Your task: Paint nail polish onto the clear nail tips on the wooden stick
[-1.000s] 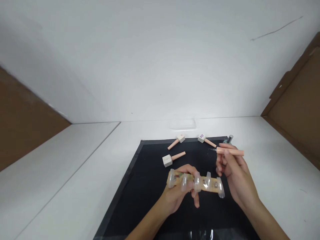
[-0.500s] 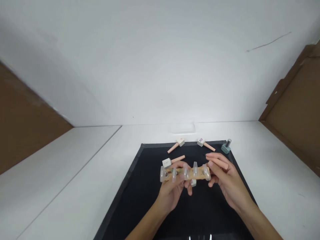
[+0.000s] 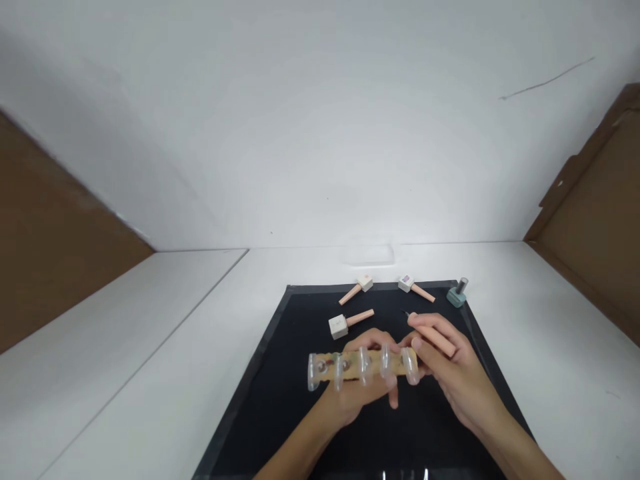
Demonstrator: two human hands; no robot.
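Observation:
My left hand point(image 3: 345, 393) is closed around a tan strip point(image 3: 353, 365) that carries several clear false nails point(image 3: 365, 367) standing across it. The strip hangs above the black mat, roughly level. In my right hand point(image 3: 453, 360) is a nail polish brush point(image 3: 434, 339) with a peach handle, pinched between thumb and fingers. Its thin dark tip points up and left, away from the nails. Some right fingers are close to the strip's right end; whether they touch it I cannot tell.
On the black mat point(image 3: 280, 373) lie white nail polish bottles with peach caps: one at left point(image 3: 339, 327), one at the back point(image 3: 365, 283), one at back right point(image 3: 406, 284). A teal bottle point(image 3: 456, 297) with a grey cap stands at the far right corner. Cardboard point(image 3: 590, 200) borders the right.
The left hand has lowered the strip slightly toward me and a little left. The right hand still holds the brush, tilted a bit more steeply. A small white object below the strip is now hidden.

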